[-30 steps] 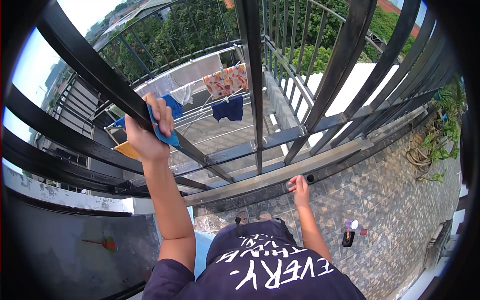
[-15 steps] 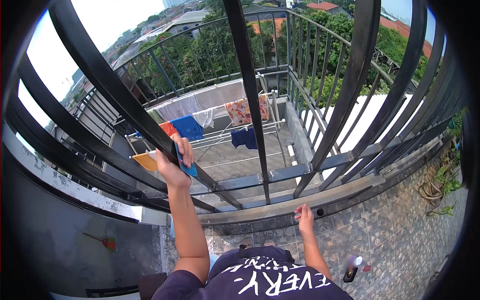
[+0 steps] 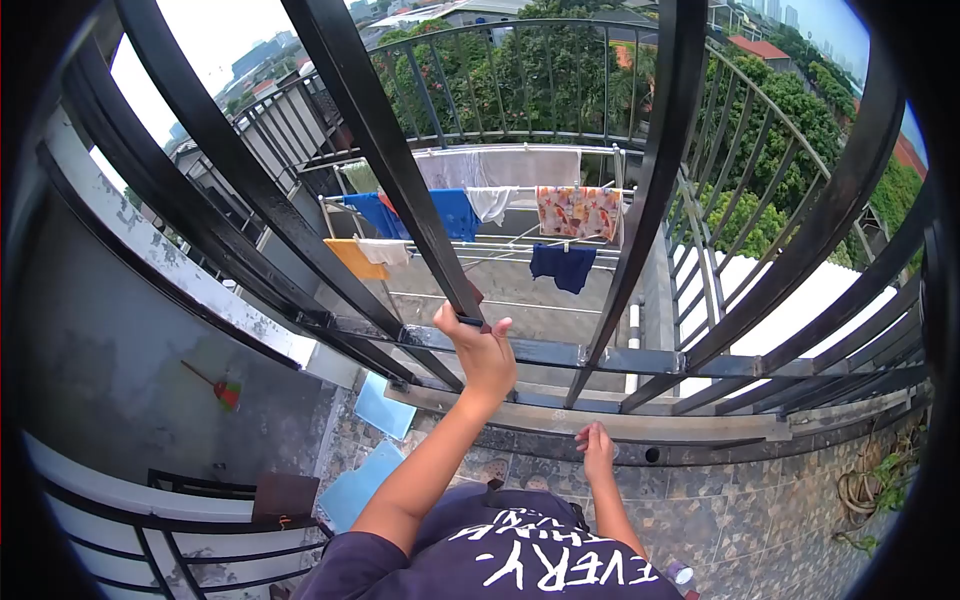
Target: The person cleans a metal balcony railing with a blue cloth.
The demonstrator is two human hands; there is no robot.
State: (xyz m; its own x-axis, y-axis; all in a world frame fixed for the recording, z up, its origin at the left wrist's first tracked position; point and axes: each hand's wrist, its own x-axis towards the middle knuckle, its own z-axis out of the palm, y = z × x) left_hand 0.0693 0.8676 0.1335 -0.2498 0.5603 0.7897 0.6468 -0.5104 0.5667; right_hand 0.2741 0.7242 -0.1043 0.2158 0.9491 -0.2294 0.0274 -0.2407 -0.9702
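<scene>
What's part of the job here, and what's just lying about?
Likely job:
- left hand, low on the bar
- black railing bar it touches

Seemingly just around:
- hanging laundry beyond the railing
- blue sheets on the floor
- red-and-green broom
- plants at right

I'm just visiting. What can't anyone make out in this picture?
All in the head view:
- Whether the left hand holds anything against the bar: the hand itself covers that spot.
- The full wording on the shirt: folds and the bottom edge cut it off.
- Any label on the white jar: too small, near the bottom edge.
- Details of the far towers: too small.
</scene>
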